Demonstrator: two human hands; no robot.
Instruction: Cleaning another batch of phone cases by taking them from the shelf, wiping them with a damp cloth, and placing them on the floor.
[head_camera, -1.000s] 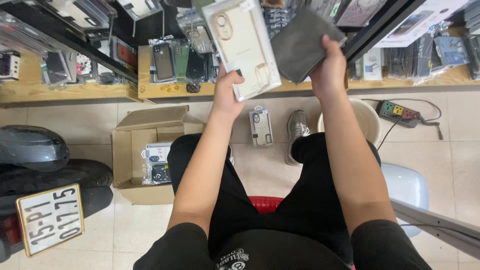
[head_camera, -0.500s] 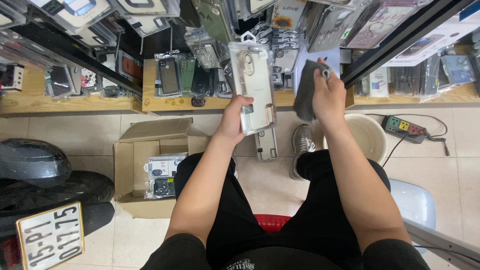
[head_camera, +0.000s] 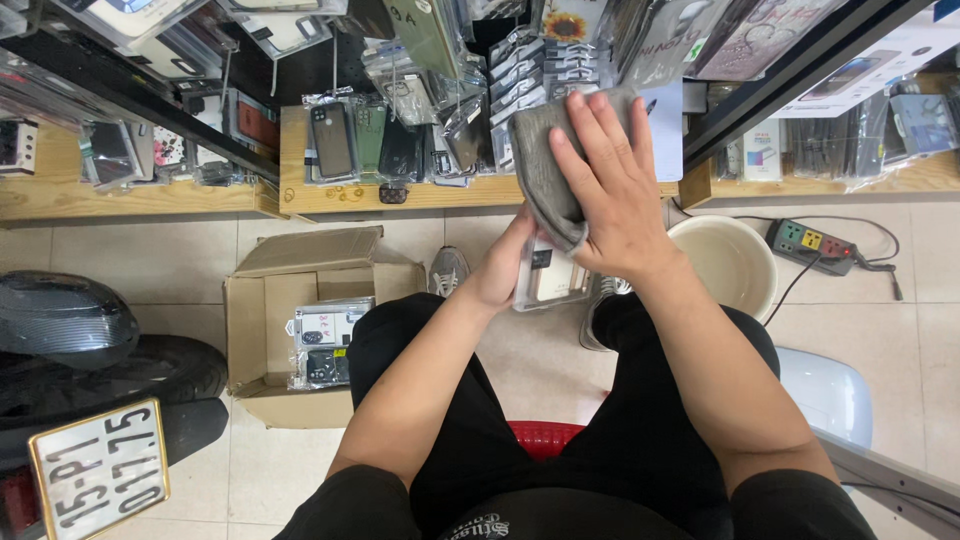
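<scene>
My left hand (head_camera: 500, 268) grips a clear-packaged phone case (head_camera: 553, 280) by its lower left edge, holding it above my knees. My right hand (head_camera: 605, 185) lies flat over a grey cloth (head_camera: 540, 170), pressing the cloth down onto the upper part of the package. Most of the case is hidden under the cloth and my right hand. I sit on a red stool (head_camera: 545, 437) in black trousers.
An open cardboard box (head_camera: 265, 310) with packaged phone cases stands on the tiled floor at left. Wooden shelves (head_camera: 400, 195) and hanging racks hold several cases ahead. A cream bucket (head_camera: 735, 260), a power strip (head_camera: 815, 243), and a motorbike's rear wheel with plate (head_camera: 95, 470) surround me.
The package has come down from held-up height to just above my knees. My right hand spread flat and laid the grey cloth over it.
</scene>
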